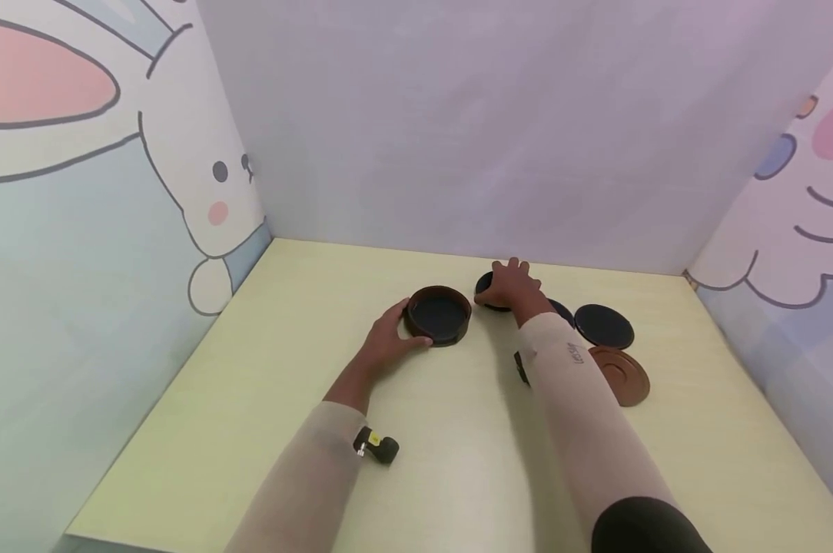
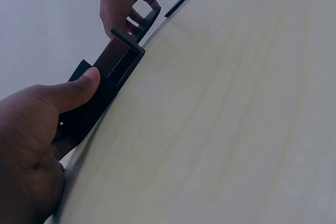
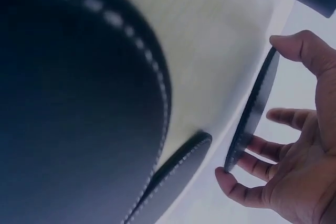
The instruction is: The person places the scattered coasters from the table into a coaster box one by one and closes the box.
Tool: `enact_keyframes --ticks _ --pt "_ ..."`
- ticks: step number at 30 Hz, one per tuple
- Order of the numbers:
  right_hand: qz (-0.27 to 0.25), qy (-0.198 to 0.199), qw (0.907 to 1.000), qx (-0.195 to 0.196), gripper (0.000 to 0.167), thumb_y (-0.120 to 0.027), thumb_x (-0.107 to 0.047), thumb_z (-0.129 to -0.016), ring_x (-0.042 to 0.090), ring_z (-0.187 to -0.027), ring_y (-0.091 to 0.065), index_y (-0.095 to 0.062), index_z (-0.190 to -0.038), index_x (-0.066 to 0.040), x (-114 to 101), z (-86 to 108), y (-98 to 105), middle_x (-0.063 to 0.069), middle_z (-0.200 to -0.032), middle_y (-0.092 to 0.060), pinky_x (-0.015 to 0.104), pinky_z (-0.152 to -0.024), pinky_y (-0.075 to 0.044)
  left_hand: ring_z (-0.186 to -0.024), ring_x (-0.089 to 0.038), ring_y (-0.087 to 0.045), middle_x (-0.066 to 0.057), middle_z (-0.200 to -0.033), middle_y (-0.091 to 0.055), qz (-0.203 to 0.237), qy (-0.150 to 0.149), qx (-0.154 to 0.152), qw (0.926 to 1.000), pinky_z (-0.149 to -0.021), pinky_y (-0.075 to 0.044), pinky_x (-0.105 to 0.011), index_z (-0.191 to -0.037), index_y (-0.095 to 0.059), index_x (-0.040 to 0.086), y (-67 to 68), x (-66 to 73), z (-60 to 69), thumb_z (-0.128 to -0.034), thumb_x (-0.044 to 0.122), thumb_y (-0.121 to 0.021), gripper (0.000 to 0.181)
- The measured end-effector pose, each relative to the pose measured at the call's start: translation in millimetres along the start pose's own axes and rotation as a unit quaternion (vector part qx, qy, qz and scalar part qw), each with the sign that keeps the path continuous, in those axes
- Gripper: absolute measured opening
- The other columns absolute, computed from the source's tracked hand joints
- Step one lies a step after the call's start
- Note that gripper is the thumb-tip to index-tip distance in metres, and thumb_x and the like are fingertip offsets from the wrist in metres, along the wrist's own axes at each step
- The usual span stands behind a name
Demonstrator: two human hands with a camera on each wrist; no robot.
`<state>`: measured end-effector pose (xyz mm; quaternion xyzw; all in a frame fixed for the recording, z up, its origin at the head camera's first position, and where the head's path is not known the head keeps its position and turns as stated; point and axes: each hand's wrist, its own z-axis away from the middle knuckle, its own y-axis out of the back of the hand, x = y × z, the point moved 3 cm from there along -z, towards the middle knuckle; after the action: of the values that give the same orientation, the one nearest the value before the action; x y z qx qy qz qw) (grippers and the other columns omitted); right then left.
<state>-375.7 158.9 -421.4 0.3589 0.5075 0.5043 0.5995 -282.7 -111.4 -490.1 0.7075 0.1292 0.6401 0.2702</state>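
Note:
My left hand (image 1: 385, 342) grips the left side of a round, dark brown coaster holder (image 1: 462, 329) with a black inside, standing on the table. In the left wrist view, the thumb lies against the holder's wall (image 2: 107, 59), which has a gap in its side. Just right of the holder, my right hand (image 1: 515, 288) holds a round black coaster (image 1: 483, 286) by its edges. Thumb and fingertips span this stitched coaster (image 3: 254, 108) in the right wrist view. Whether it touches the table is unclear.
Right of my right hand lie a black coaster (image 1: 603, 326), a brown coaster (image 1: 624, 378) with ring marks and a partly covered black coaster (image 1: 564, 312). My right forearm hides most of another dark piece (image 1: 521, 369). A pale curtain wall (image 1: 458, 130) borders the table's back.

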Motion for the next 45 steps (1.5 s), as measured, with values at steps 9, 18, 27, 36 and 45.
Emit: enact_keyframes --ticks 9,18,27,36,45 --pt "0.024 0.02 0.9994 -0.012 0.087 -0.067 -0.053 -0.098 0.054 -0.156 -0.022 -0.038 -0.169 -0.011 0 13.1 11 0.033 -0.168 -0.024 0.08 -0.116 -0.039 -0.168 -0.036 -0.031 -0.013 -0.177 -0.039 -0.001 -0.002 0.004 1.0 -0.138 -0.028 -0.057 -0.173 -0.031 0.009 0.6 3.4 -0.7 -0.0929 0.038 -0.089 0.103" --pt "0.023 0.046 0.9987 -0.001 0.084 -0.066 -0.052 -0.097 0.049 -0.143 -0.034 -0.043 -0.165 -0.008 -4 31.2 14 0.027 -0.159 -0.033 0.075 -0.107 -0.047 -0.167 -0.037 -0.033 -0.014 -0.176 -0.04 -0.01 -0.002 0.009 0.9999 -0.138 -0.029 -0.057 -0.172 -0.033 0.008 3.0 -0.4 1.4 -0.0927 0.036 -0.089 0.101" --pt "0.022 0.046 0.9987 0.001 0.084 -0.066 -0.053 -0.099 0.048 -0.14 -0.036 -0.041 -0.166 -0.009 2 47.1 11 0.027 -0.155 -0.037 0.074 -0.106 -0.048 -0.167 -0.036 -0.032 -0.013 -0.177 -0.04 -0.009 0.0 0.004 1.0 -0.138 -0.028 -0.056 -0.172 -0.032 0.009 1.6 -0.8 0.4 -0.0925 0.036 -0.09 0.102" --pt "0.006 0.063 0.998 0.006 0.087 -0.063 -0.054 -0.101 0.046 -0.141 -0.035 -0.035 -0.171 -0.01 9 60.4 11 0.026 -0.158 -0.035 0.071 -0.106 -0.049 -0.167 -0.036 -0.033 -0.013 -0.176 -0.042 -0.003 -0.016 0.008 0.9998 -0.138 -0.027 -0.056 -0.172 -0.034 0.009 1.4 3.1 -3.0 -0.0916 0.036 -0.09 0.102" --pt "0.018 0.103 0.9938 0.037 0.087 -0.064 -0.057 -0.1 0.042 -0.139 -0.04 -0.038 -0.17 -0.014 -12 66.9 -1 0.02 -0.159 -0.04 0.066 -0.103 -0.055 -0.168 -0.036 -0.031 -0.015 -0.177 -0.039 -0.01 -0.003 -0.001 0.9999 -0.138 -0.027 -0.056 -0.172 -0.031 0.007 -0.3 0.0 -3.2 -0.0931 0.037 -0.089 0.103"
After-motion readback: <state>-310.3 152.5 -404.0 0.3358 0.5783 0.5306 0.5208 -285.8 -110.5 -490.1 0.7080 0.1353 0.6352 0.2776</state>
